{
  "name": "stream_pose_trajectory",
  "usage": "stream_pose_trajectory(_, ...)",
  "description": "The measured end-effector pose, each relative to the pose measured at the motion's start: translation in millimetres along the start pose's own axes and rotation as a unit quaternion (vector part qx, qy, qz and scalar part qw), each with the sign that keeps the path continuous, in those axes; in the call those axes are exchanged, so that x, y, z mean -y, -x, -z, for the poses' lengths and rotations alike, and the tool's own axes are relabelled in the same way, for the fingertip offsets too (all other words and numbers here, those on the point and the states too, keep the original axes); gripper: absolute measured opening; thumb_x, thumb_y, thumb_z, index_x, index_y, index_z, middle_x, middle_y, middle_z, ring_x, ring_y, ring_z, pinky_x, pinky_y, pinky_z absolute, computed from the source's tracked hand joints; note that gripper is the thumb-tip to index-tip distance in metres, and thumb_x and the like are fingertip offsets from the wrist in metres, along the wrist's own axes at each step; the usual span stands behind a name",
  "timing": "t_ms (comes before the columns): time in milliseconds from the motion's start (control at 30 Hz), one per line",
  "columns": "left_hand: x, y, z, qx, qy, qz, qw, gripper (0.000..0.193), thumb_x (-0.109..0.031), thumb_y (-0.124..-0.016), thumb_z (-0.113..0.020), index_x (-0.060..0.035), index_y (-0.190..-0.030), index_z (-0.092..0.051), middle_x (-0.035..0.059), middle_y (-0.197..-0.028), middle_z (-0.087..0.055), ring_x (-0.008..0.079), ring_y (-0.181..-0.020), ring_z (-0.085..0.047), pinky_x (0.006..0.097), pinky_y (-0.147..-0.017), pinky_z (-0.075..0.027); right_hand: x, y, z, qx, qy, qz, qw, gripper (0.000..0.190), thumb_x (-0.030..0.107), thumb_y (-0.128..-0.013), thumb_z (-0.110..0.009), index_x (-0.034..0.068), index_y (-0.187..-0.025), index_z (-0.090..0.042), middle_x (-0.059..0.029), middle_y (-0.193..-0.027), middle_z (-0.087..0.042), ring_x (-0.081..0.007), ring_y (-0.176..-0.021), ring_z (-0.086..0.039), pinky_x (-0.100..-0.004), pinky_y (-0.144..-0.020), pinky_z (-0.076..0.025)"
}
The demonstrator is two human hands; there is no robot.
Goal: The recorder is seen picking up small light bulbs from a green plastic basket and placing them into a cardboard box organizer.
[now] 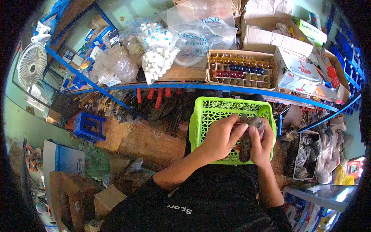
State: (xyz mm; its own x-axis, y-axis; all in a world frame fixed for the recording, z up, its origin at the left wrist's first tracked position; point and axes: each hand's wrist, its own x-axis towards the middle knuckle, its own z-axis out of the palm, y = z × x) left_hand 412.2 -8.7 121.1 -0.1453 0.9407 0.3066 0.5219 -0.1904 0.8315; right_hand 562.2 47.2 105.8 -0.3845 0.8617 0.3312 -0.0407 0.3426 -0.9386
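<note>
My left hand [221,137] and my right hand [262,145] meet above a bright green plastic basket [192,132]. Between them is a crumpled grey-brown bundle [245,145], perhaps a rag or a bag, with small red spots. The left fingertips pinch its upper part, while the right thumb and fingers grip its right side. Its lower end hangs down over the basket. The basket has openwork sides and rests at my lap. My forearms and the bundle hide part of its floor.
Ahead runs a blue-edged shelf [174,85] with a bag of white plastic fittings [159,59], a divided carton of coloured bulbs [242,69] and other boxes. A blue stool [88,126] and cardboard boxes [72,191] stand left. A white-rimmed crate [305,177] of bagged goods is right.
</note>
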Motion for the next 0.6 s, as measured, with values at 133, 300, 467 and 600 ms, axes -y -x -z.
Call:
stream_pose_trajectory(133,-6,-5,1,-0.063,-0.084,-0.129,0.986,0.023,-0.019,-0.09,-0.069,-0.0006,-0.095,-0.058,0.0143,-0.08,-0.061,0.0319,-0.068,-0.063,0.0385,-0.064,-0.05,2,0,-3,-0.041,-0.142,-0.118,0.982,0.019,0.017,-0.098,-0.058,-0.001,-0.101,-0.06,-0.0018,-0.088,-0.061,-0.0081,-0.08,-0.051,-0.025,-0.072,-0.042)
stream_pose_trajectory(300,0,-6,-3,-0.092,-0.065,-0.16,0.981,0.027,-0.024,-0.089,-0.072,-0.0003,-0.095,-0.059,0.0135,-0.077,-0.06,0.0312,-0.068,-0.062,0.0375,-0.066,-0.049,-5,5,-4,-0.08,-0.068,-0.043,0.994,0.017,0.015,-0.097,-0.059,-0.001,-0.104,-0.061,-0.0005,-0.084,-0.061,-0.008,-0.078,-0.052,-0.0256,-0.072,-0.045)
stream_pose_trajectory(467,14,3,-10,0.075,0.26,0.094,0.958,0.036,-0.03,-0.101,-0.056,0.003,-0.087,-0.06,0.0064,-0.068,-0.054,0.0162,-0.062,-0.052,0.0349,-0.06,-0.044,-10,1,10,-0.06,0.193,0.249,0.947,0.032,0.006,-0.075,-0.075,-0.002,-0.103,-0.062,-0.0194,-0.088,-0.068,-0.0329,-0.071,-0.067,-0.0365,-0.066,-0.053)
stream_pose_trajectory(600,13,0,0,0.124,0.362,0.176,0.907,0.036,-0.03,-0.102,-0.056,0.0031,-0.092,-0.065,0.0053,-0.064,-0.053,0.0112,-0.061,-0.047,0.0311,-0.056,-0.04,-6,-4,22,-0.016,0.242,0.294,0.925,0.031,0.004,-0.074,-0.073,-0.002,-0.103,-0.062,-0.0188,-0.09,-0.069,-0.034,-0.075,-0.069,-0.0374,-0.068,-0.054)
